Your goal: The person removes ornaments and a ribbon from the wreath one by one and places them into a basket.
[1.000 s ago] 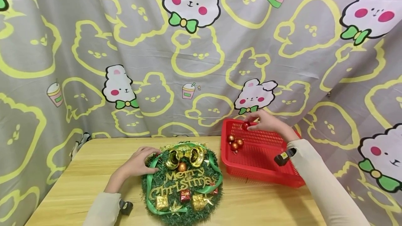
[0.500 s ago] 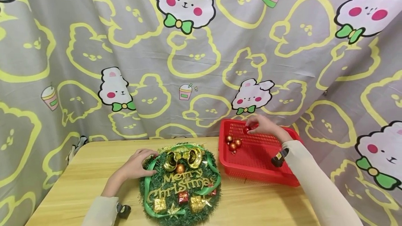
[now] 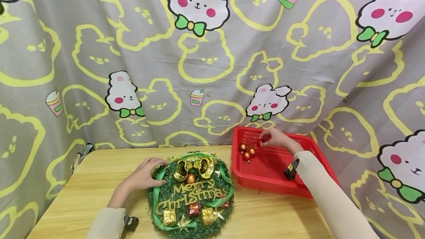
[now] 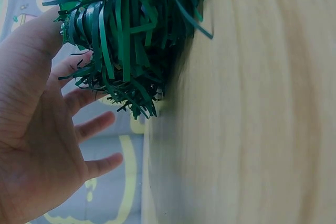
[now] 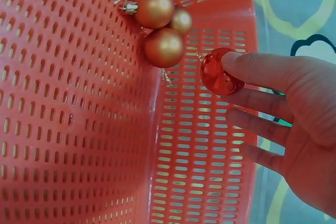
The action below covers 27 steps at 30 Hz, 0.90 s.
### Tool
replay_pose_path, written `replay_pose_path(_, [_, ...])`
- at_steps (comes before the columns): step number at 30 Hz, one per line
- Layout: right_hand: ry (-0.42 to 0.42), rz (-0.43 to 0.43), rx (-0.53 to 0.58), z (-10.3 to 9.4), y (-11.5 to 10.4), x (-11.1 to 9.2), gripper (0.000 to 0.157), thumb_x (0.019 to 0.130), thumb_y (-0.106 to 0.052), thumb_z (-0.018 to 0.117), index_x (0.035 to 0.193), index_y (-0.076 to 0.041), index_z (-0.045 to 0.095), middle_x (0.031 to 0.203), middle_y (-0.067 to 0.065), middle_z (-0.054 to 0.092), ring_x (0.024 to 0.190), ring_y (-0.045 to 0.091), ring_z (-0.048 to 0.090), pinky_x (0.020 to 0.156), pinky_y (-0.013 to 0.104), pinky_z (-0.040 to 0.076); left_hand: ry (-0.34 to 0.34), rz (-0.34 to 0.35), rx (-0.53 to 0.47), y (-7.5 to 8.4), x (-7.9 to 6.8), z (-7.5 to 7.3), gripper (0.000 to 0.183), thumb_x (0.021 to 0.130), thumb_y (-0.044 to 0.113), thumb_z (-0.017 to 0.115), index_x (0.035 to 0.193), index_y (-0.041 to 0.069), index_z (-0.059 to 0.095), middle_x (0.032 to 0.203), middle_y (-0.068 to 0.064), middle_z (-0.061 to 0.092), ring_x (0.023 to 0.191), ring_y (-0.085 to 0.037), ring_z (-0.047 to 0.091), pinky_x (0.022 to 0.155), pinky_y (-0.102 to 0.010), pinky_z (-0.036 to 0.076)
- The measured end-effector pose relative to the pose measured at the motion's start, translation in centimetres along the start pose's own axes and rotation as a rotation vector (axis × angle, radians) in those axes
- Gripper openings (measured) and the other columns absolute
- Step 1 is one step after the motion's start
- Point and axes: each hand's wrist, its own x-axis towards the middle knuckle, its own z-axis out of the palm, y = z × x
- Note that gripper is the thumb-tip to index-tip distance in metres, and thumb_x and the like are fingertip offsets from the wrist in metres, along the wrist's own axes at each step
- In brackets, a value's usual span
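My right hand (image 3: pixel 275 138) is inside the red plastic basket (image 3: pixel 244 174), near its back wall. In the right wrist view, thumb and forefinger pinch a shiny red Christmas ball (image 5: pixel 214 72), the other fingers loosely extended. Matte copper-gold Christmas balls (image 5: pixel 164 48) lie together in the basket corner beside it. My left hand (image 3: pixel 144 174) rests at the upper left edge of a green tinsel Christmas wreath (image 3: pixel 156 217). Its spread fingers (image 4: pixel 97 127) show past the tinsel in the left wrist view, their tips partly hidden behind it.
The wreath carries gold bells (image 3: pixel 206 167), a copper ball (image 3: pixel 190 178), gold "Merry Christmas" lettering (image 3: pixel 189 194), small gift boxes (image 3: pixel 169 217) and green ribbon. It lies on a wooden table (image 3: pixel 99 172), left of the basket. A patterned curtain (image 3: pixel 212 117) hangs behind.
My right hand has lowered with the red ball from above the basket's back rim down into the basket, nearer the copper balls. The left hand has stayed at the wreath.
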Motion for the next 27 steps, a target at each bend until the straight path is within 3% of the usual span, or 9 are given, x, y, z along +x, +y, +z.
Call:
replay_pose_path(10, [-0.06,-0.021,0.0,0.6,0.6,0.8,0.021,0.084,-0.01,0.082,0.101,0.001,0.075,0.091,0.008,0.075,0.08,0.014,0.062,0.076,0.034,0.055,-0.006,-0.011,-0.007,0.0,0.0,0.0,0.065,0.08,0.037,0.086,0.136,0.014,0.062,0.14,-0.011,0.06,0.132,-0.043,0.048,0.103,-0.071,0.041])
replay_pose_path(17, [-0.114,0.015,-0.003,0.9,0.8,1.0,0.021,0.086,-0.009,0.08,0.102,0.002,0.075,0.091,0.008,0.076,0.08,0.011,0.065,0.077,0.033,0.057,-0.01,-0.014,-0.016,0.0,0.1,-0.2,0.064,0.079,0.036,0.086,0.135,0.014,0.063,0.14,-0.012,0.06,0.132,-0.045,0.047,0.103,-0.072,0.04])
replay_pose_path(27, [-0.189,0.076,0.023,1.2,0.9,1.1,0.018,0.09,-0.014,0.077,0.103,-0.002,0.074,0.093,0.005,0.072,0.08,0.015,0.058,0.075,0.029,0.052,-0.02,-0.015,-0.015,-0.2,0.1,-0.3,0.065,0.08,0.037,0.086,0.136,0.015,0.062,0.141,-0.011,0.059,0.133,-0.044,0.047,0.103,-0.072,0.04])
